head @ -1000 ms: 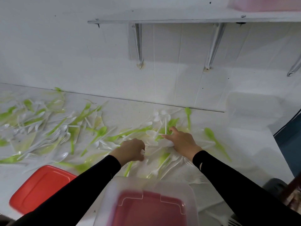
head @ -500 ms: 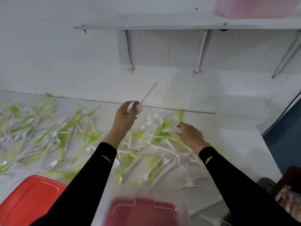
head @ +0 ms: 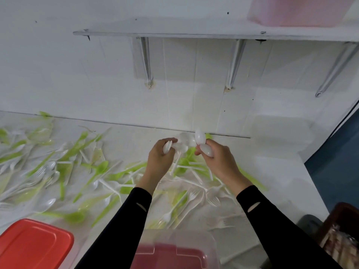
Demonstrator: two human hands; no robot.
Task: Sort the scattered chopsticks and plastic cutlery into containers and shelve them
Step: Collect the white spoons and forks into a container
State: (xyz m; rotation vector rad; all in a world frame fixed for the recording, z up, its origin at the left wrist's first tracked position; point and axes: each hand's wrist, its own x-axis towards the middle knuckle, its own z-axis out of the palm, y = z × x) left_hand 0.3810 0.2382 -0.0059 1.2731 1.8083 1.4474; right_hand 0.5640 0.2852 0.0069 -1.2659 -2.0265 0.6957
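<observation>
Above the cutlery point(head: 101, 168), left hand point(head: 160, 158) and newly raised right hand point(head: 220, 162), both clutching spoons point(head: 200, 136).

White spoons point(head: 200, 135), lime-green and white cutlery point(head: 101, 167), red lid point(head: 33, 247), black sleeves point(head: 124, 226), pale pink tub point(head: 291, 12), white wall point(head: 87, 74)

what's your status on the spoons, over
Left hand grips stacked white spoons. Right hand pinches two more spoons. Green and white cutlery lies scattered below both hands; nothing in the way.
</observation>
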